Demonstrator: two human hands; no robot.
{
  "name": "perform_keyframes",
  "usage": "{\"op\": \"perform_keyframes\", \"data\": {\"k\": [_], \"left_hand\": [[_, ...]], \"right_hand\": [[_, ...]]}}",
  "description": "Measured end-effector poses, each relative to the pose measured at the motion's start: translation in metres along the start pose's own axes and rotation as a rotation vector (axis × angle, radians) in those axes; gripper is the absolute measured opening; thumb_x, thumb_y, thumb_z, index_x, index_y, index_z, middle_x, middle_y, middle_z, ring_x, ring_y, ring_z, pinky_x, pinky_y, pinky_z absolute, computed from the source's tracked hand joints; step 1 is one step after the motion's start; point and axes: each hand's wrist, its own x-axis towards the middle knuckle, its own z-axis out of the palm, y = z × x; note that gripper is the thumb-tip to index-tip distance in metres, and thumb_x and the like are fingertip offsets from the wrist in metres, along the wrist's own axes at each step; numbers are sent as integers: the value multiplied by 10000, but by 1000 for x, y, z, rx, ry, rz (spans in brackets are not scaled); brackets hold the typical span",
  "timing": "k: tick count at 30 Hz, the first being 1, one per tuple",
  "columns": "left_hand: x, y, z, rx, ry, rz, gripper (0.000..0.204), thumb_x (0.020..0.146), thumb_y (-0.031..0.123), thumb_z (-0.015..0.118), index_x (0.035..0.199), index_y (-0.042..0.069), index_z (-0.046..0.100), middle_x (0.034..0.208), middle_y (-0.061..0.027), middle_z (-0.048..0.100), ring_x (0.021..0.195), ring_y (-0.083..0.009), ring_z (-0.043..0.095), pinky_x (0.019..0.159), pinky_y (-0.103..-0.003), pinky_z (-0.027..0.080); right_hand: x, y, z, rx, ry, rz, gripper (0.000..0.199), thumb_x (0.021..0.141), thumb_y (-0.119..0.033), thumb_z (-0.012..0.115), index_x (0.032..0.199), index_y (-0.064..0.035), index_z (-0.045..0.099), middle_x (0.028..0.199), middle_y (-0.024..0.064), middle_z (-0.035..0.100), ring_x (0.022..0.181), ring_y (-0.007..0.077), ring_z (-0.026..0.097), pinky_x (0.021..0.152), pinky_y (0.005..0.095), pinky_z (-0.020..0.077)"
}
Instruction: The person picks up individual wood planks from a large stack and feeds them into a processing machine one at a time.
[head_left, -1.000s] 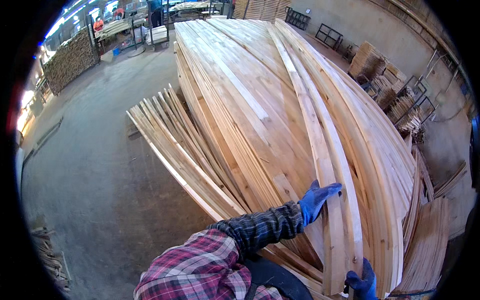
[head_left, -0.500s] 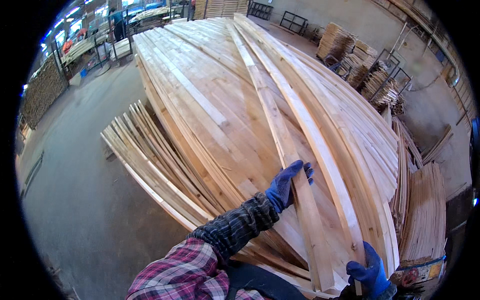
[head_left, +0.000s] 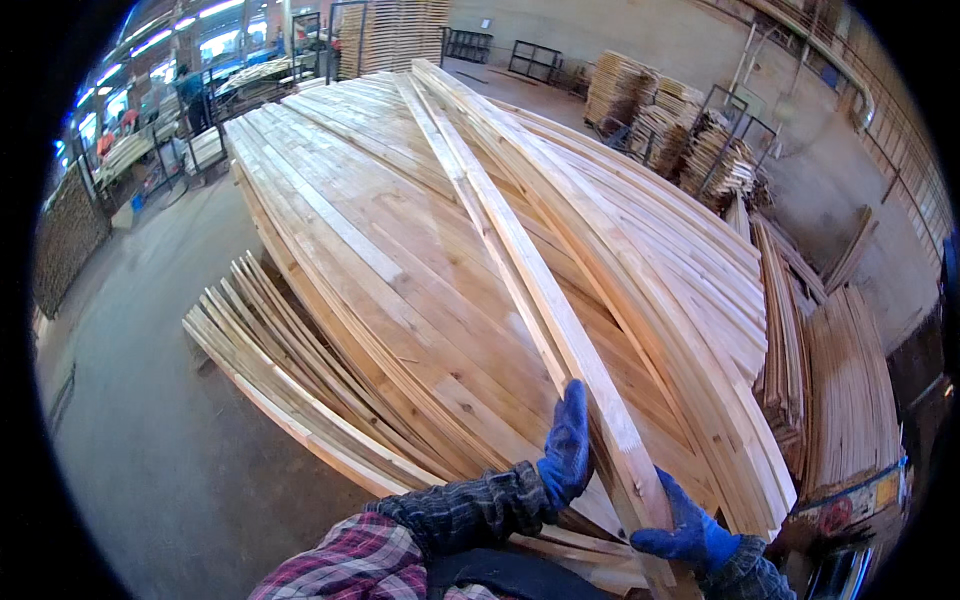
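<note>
Two long, narrow wooden boards lie side by side, running away from me over a broad stack of planks [head_left: 440,310]. My right hand [head_left: 690,525], in a blue glove, grips the near end of the right-hand board [head_left: 590,370], thumb on the near side. The left-hand board [head_left: 543,340] lies tight along it, its near end partly hidden. My left hand [head_left: 567,445], also gloved in blue, rests against the outer left side of this pair, fingers stretched out together. Right of the pair are more long boards [head_left: 650,290] on the stack.
Curved-looking loose strips [head_left: 290,370] jut out low at the stack's left, over the grey floor [head_left: 130,370]. Bundled thin wood [head_left: 850,390] stands at the right. Further piles [head_left: 655,120] line the wall, and a person [head_left: 190,95] stands far left.
My right hand has brought the right-hand board leftward, away from the other boards and against the left-hand one. My left hand has loosened its grip and straightened its fingers. The view has shifted.
</note>
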Motion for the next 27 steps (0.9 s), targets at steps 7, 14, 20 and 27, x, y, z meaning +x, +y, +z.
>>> {"op": "perform_keyframes", "data": {"k": [7, 14, 20, 27], "left_hand": [[22, 27, 29, -51, -49, -137, 558, 908, 441, 712, 1321, 138, 490, 1113, -53, 583, 999, -183, 592, 856, -391, 541], [34, 7, 22, 18, 92, -267, 451, 858, 375, 781, 1168, 123, 571, 1028, -66, 626, 953, -237, 625, 889, -419, 561], [27, -17, 39, -1, 46, -342, 378, 851, 356, 794, 1077, 117, 607, 982, -42, 627, 936, -222, 626, 899, -401, 548], [27, -15, 46, -69, 39, -346, 231, 887, 319, 762, 958, 152, 619, 887, -36, 625, 894, -213, 629, 805, -393, 545]], "right_hand": [[-92, 39, -32, -289, 106, 153, 947, 748, -381, 820, 1482, 5, 362, 1407, 218, 487, 1323, 288, 470, 1106, 391, 361], [-94, 10, -75, -470, 609, 8, 610, 775, -406, 786, 1216, -9, 644, 1151, 238, 670, 1069, 365, 663, 975, 456, 509], [-5, 82, -162, -1072, 697, -75, 793, 847, -555, 663, 1418, -34, 486, 1447, 215, 500, 1354, 359, 462, 1133, 451, 347], [2, 53, -174, -1264, 529, -50, 554, 910, -459, 593, 1243, -16, 573, 1163, 241, 654, 1005, 392, 666, 869, 476, 535]]}}
